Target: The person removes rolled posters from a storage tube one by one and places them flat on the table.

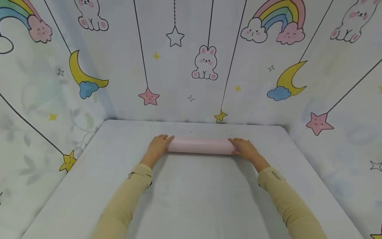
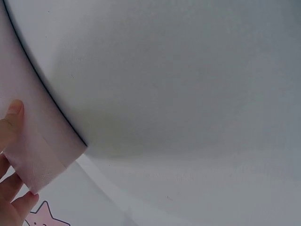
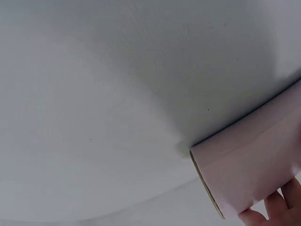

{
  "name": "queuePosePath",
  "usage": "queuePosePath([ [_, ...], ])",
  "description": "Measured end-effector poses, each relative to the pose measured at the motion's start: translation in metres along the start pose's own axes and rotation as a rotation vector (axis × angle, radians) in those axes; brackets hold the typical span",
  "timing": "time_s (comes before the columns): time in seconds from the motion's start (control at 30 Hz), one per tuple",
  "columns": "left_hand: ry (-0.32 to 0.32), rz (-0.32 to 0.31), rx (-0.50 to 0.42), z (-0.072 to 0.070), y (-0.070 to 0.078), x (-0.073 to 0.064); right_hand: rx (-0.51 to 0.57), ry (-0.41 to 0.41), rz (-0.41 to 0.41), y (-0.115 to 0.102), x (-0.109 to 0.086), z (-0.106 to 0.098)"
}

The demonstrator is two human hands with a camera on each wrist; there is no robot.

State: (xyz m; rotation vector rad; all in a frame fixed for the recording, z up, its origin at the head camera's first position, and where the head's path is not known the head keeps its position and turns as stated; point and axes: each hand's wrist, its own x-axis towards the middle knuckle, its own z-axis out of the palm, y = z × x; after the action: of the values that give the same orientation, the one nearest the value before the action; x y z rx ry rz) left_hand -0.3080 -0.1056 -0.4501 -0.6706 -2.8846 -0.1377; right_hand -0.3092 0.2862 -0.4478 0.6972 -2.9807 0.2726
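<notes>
Left hand (image 1: 157, 148): gripping one end of the pink roll (image 1: 201, 146), with thumb and fingers on opposite sides
Right hand (image 1: 245, 149): gripping the other end, with fingers curled round the far side
Pink roll: lying crosswise on the white table (image 1: 200, 192), near its far edge
Wall (image 1: 176, 73): printed with stars, moons, rabbits and rainbows
</notes>
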Motion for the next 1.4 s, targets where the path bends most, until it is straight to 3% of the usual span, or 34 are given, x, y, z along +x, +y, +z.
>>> queuePosePath([
  [0.33, 0.02, -0.004, 0.01, 0.002, 0.0, 0.003, -0.021, -0.015, 0.006, -0.004, 0.005, -0.007],
  [0.73, -0.025, 0.011, 0.033, 0.0, 0.002, -0.001, -0.041, -0.072, 0.016, -0.007, 0.002, -0.008],
  [1.03, -0.042, 0.014, 0.039, -0.004, 0.007, -0.011, -0.073, -0.063, -0.019, -0.004, -0.004, -0.009],
  [1.17, -0.031, 0.008, 0.037, -0.006, 0.007, -0.014, -0.066, -0.065, -0.009, -0.005, -0.008, -0.008],
  [1.4, -0.07, 0.016, 0.042, -0.009, 0.008, -0.019, -0.073, -0.073, 0.01, -0.01, -0.015, -0.008],
])
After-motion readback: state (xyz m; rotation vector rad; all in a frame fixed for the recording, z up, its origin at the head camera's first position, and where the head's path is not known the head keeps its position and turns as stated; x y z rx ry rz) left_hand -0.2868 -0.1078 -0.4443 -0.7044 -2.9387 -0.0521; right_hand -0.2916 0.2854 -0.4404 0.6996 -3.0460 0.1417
